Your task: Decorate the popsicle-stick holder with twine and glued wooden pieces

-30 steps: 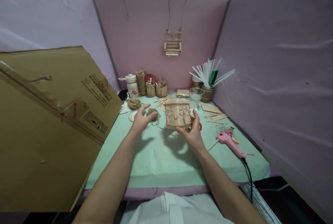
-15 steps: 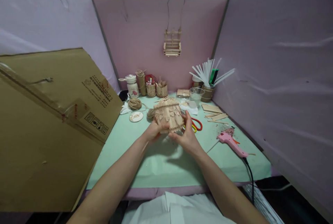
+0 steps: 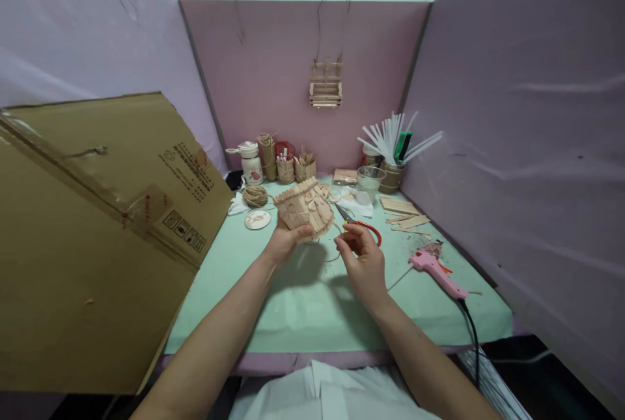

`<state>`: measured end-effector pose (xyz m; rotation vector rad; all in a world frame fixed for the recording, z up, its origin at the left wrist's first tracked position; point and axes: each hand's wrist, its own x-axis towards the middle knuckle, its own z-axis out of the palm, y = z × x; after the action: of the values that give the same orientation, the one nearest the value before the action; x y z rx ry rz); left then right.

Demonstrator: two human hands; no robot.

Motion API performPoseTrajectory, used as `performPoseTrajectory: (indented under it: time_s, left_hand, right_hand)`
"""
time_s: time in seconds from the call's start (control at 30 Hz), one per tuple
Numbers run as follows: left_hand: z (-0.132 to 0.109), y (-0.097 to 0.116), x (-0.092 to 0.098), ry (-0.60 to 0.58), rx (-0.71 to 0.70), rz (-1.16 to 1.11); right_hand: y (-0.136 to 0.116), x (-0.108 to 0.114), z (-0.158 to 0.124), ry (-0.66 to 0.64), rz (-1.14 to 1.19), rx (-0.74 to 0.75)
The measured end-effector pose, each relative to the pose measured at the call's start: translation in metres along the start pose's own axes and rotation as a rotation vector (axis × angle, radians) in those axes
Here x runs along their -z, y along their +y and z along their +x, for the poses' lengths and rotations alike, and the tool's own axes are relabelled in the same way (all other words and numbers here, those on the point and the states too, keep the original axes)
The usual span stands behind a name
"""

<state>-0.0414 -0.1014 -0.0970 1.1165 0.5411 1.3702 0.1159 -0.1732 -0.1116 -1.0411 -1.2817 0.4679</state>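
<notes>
My left hand (image 3: 288,238) grips a small pale wooden pot (image 3: 306,208), made of craft sticks, with a braided rim and cut-out flower shapes on its side. The pot is tilted above the table. To its right, my right hand (image 3: 362,256) pinches a thin strand of twine (image 3: 336,230) that runs from the pot's lower edge. Scissors (image 3: 375,232) with red handles lie just behind my right hand, partly hidden by it.
A pink glue gun (image 3: 442,273) with a black cord lies at the right. Craft sticks (image 3: 403,210), a twine ball (image 3: 254,196), a white disc (image 3: 258,219) and a clear cup (image 3: 371,179) are farther back. A cardboard sheet (image 3: 112,231) leans at the left.
My right hand has let go of the pot and moved slightly right and down, now pinching the twine. The left hand has turned and tilted the pot, shifting it left.
</notes>
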Motion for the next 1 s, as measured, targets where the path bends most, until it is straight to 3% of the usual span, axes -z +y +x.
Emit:
performPoseTrajectory:
  time_s: [0.17,0.37,1.0]
  left_hand:
    - [-0.001,-0.002,0.0,0.032,-0.06,0.064]
    - [-0.003,-0.003,-0.002,0.049,-0.099,0.112]
    - [-0.007,0.0,-0.009,0.005,-0.074,0.123]
  right_hand:
    - [-0.018,0.006,-0.001,0.01,-0.203,0.197]
    - [-0.031,0.007,0.0,-0.073,-0.355,0.295]
    - [-0.038,0.0,0.013,-0.16,-0.431,0.279]
